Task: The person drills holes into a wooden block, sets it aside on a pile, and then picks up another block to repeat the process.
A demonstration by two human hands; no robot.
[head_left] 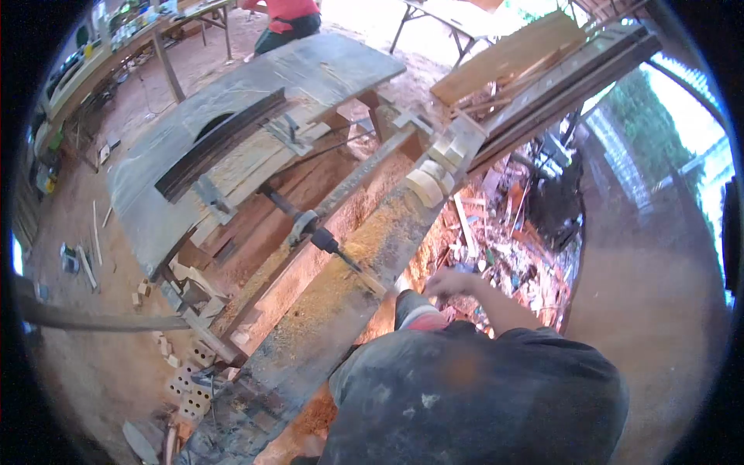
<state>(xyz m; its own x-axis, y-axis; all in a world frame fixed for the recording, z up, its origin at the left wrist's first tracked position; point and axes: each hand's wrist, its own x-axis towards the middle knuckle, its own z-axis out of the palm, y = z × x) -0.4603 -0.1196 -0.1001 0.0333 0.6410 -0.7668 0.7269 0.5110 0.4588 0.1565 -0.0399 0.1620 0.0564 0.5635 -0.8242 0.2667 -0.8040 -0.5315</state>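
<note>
My right hand (448,284) is held in front of my body, right of the wooden plank. Its fingers look curled in; whatever they may hold is too small to make out. Near it, a black drill chuck (324,239) sticks out from the machine over the plank. A long drill bit (350,263) runs from the chuck toward a pale strip of wood (373,284) at the plank's near edge. At the bottom edge, a blurred patch beside my dark shirt may be my left hand (313,446); its fingers cannot be seen.
A sawdust-covered plank (314,314) runs along the machine, with pale curved wood blocks (428,184) at its far end. Behind stands a large saw table (318,70). Offcuts and litter (511,240) lie at the right, bricks (194,391) at lower left. Another person (291,19) is at the back.
</note>
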